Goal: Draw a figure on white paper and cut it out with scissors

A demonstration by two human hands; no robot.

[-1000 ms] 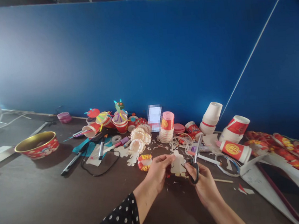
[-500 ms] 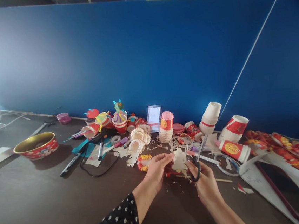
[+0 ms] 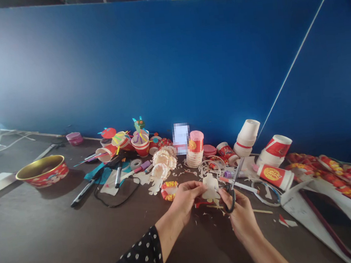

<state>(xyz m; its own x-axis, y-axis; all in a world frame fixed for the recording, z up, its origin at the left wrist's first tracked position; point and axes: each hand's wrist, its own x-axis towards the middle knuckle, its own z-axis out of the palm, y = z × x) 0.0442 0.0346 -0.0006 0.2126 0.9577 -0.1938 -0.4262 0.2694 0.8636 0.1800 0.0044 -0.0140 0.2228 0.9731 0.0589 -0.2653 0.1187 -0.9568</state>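
My left hand [image 3: 185, 198] pinches a small cream paper cut-out [image 3: 210, 187] shaped like a little figure, held just above the dark brown table [image 3: 49, 234]. My right hand [image 3: 239, 212] grips black-handled scissors [image 3: 233, 180], fingers through the loops, blades pointing up and to the right beside the cut-out. A black sleeve with white dots covers my left forearm. Paper scraps lie on the table under both hands.
Red and white paper cups [image 3: 275, 151] lie at the right, decorated cups [image 3: 141, 144] and white paper flowers [image 3: 163, 163] behind my hands. A red and gold bowl [image 3: 42, 171] stands at the left, with markers [image 3: 118, 174] and a black cord nearby. A blue partition [image 3: 169, 66] backs the table.
The cut-out has been lifted and turned slightly in my left hand. The scissors have tilted a little further to the right.
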